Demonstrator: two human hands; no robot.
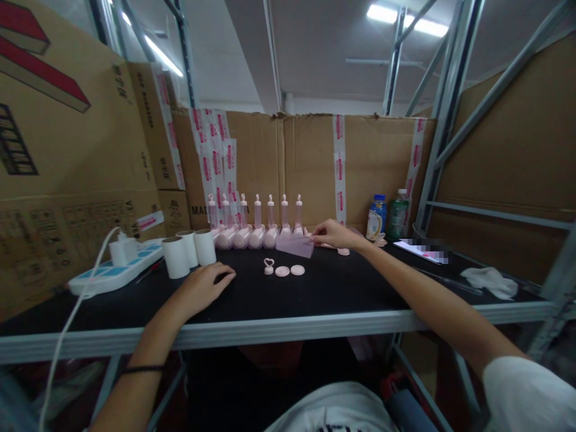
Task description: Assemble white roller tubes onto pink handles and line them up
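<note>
My right hand (335, 233) reaches to the back of the black tabletop. Its fingers pinch the right edge of a translucent pale purple block-like piece (294, 245). Just behind that piece stands a row of several pale pink parts (256, 236) with upright clear tubes and small looped tops. Nearer me lie a small heart-shaped loop piece (269, 267) and two pale pink discs, a left one (282, 272) and a right one (297, 270). My left hand (204, 287) rests on the tabletop with its thumb apart from the fingers, holding nothing. It lies beside three white cylinders (206, 248).
A power strip (117, 270) with a plugged-in charger (123, 249) and white cable sits left. At the back right stand a blue bottle (377, 217) and a green bottle (398, 215). A phone (420, 251) and crumpled white tissue (489, 282) lie right. Cardboard walls (306, 168) enclose the shelf.
</note>
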